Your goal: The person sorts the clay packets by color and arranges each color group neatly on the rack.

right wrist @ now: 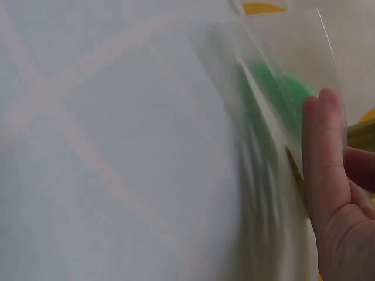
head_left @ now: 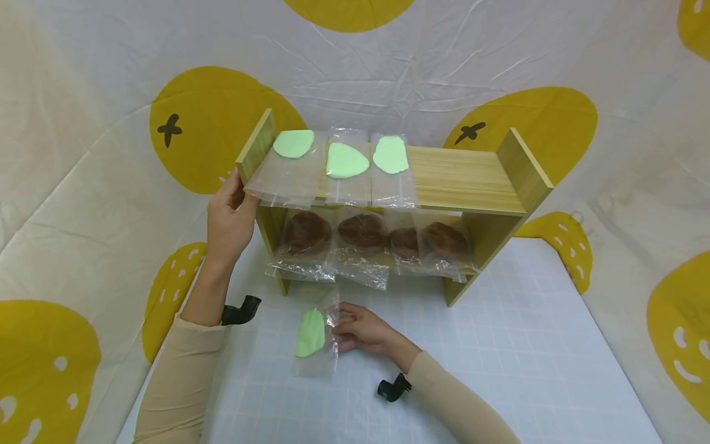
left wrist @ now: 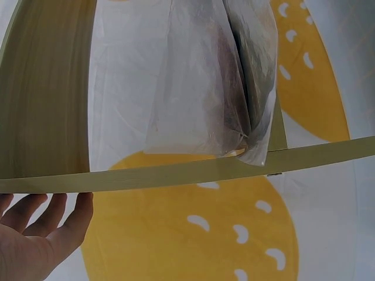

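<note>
My right hand (head_left: 366, 330) pinches the edge of a clear plastic bag (head_left: 318, 368) holding a flat pale-green piece (head_left: 310, 333), in front of the wooden shelf (head_left: 466, 179). In the right wrist view the bag (right wrist: 281, 41) stands beside my extended fingers (right wrist: 328, 134). My left hand (head_left: 230, 219) is at the shelf's left side panel (head_left: 257, 145); in the left wrist view its fingertips (left wrist: 85, 202) rest against the outer face. On the top board lie three clear bags with green pieces (head_left: 346, 161), side by side from the left end.
Several clear bags with round brown pieces (head_left: 363, 231) fill the lower shelf, their ends hanging over its front edge. A pale checked cloth (head_left: 527, 345) covers the table. Behind stands a white curtain (head_left: 355, 68) with yellow shapes. Each wrist wears a black mount (head_left: 241, 310).
</note>
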The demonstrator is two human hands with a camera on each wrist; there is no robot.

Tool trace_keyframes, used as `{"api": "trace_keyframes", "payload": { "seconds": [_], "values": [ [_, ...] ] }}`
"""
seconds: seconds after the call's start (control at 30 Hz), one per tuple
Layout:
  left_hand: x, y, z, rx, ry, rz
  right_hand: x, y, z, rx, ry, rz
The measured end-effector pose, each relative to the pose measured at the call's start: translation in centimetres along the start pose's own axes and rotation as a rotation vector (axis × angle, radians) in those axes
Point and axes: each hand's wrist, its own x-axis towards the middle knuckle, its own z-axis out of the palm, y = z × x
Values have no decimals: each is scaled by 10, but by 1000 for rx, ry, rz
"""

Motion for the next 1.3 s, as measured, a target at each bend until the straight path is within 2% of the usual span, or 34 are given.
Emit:
{"api": "trace_keyframes", "payload": {
  "seconds": [0.2, 0.43, 0.53, 1.0, 1.3],
  "values": [
    [0, 2, 1, 20, 0, -12, -11, -7, -2, -8, -31, -17],
    [-7, 33, 2, 24, -1, -19, -26, -23, -1, -48, -111, -11],
    [-8, 38, 3, 23, -2, -17, -33, -29, 1, -67, -137, -28],
    [-8, 40, 3, 36, -6, -23, -67, -59, 18, -178, -245, -86],
    [-8, 39, 3, 29, 0, -26, -97, -95, 20, -206, -317, -227]
  ]
}}
